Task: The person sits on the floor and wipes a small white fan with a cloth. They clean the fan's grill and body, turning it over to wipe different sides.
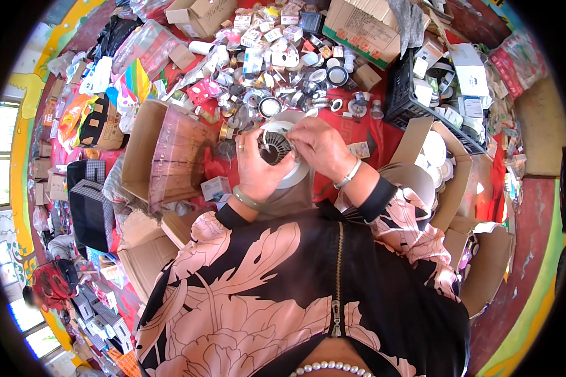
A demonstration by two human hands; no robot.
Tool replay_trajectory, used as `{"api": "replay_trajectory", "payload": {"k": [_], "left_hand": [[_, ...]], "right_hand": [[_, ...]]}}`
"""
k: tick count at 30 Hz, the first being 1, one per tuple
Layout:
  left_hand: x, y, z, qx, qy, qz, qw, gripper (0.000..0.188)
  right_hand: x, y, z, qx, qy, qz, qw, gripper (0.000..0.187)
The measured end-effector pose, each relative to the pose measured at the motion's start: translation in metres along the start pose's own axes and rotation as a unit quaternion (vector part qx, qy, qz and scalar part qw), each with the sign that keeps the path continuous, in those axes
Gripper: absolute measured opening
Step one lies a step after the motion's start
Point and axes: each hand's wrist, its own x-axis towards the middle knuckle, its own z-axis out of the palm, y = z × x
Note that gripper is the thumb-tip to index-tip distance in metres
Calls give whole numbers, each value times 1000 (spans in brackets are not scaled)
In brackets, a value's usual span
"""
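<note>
A round downlight with a dark finned heat sink (275, 149) and a wide white rim (297, 175) is held up in front of my body, its back turned toward me. My left hand (256, 169) grips it from the left, fingers and thumb curled around the finned part. My right hand (324, 148) pinches at its upper right edge, the fingertips close together. What lies between those fingertips is too small to tell; a thin pale strand, possibly a wire, runs over the top of the fins.
A heap of lamps and small boxes (270, 105) spreads beyond my hands. Left stands an open carton (146, 151); right, a carton (457, 188) with white discs inside. A black plastic crate (400, 94) of boxes and lamp parts stands at the far right. A small white box (216, 188) lies near my left wrist.
</note>
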Motion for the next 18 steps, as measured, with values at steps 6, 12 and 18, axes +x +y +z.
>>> {"api": "replay_trajectory", "payload": {"k": [6, 12, 18], "left_hand": [[1, 5, 1, 19, -1, 3, 1000, 63], [1, -4, 3, 40, 0, 1, 999, 63], [-1, 4, 0, 11, -14, 4, 1000, 61]], "right_hand": [[-16, -14, -9, -75, -11, -16, 997, 29], [4, -4, 4, -88, -5, -38, 995, 13], [-3, -4, -2, -79, -61, 0, 995, 13]]}}
